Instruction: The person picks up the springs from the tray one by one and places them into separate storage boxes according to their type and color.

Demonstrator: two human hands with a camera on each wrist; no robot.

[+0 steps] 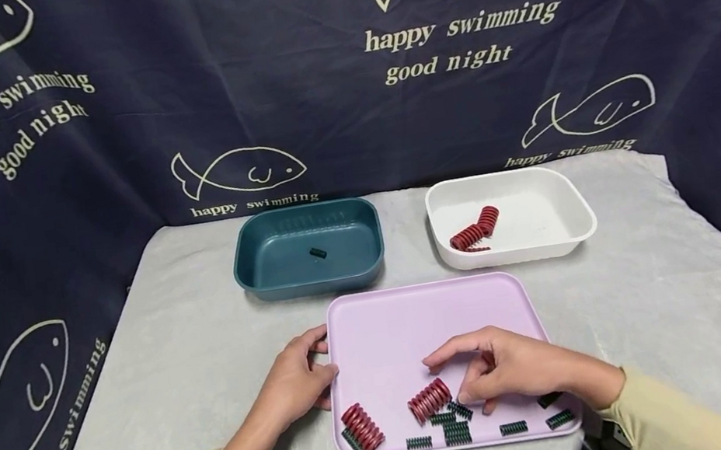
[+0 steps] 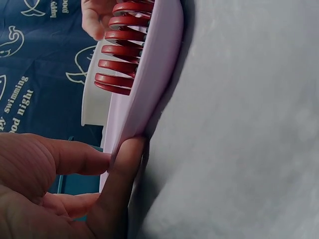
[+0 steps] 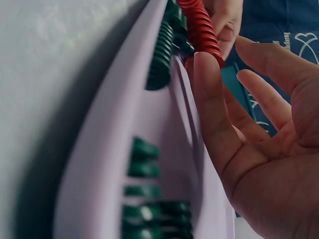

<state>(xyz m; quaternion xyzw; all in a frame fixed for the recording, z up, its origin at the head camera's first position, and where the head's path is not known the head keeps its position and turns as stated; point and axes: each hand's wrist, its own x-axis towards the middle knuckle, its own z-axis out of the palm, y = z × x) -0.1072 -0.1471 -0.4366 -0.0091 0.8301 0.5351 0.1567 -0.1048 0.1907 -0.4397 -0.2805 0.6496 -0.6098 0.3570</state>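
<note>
My left hand (image 1: 289, 382) grips the left rim of a lilac tray (image 1: 418, 318), thumb and fingers at its edge; the left wrist view shows this pinch up close. Over the tray's right half is my right hand (image 1: 517, 365), thumb and forefinger spread apart with nothing held between them. Just left of its thumb lie red coil springs (image 1: 429, 400), with small dark green springs (image 1: 457, 432) beside them. More red springs (image 1: 363, 429) lie in the tray's near left corner, partly covering a green one. Green springs (image 3: 160, 57) also appear along the near rim in the right wrist view.
Behind the tray stand a teal bin (image 1: 313, 283) with one small dark spring (image 1: 318, 253) inside, and a white bin (image 1: 527, 250) holding several red springs (image 1: 475, 230). A grey cloth (image 1: 166, 382) covers the table. A dark blue printed curtain (image 1: 335, 64) hangs behind and at the sides.
</note>
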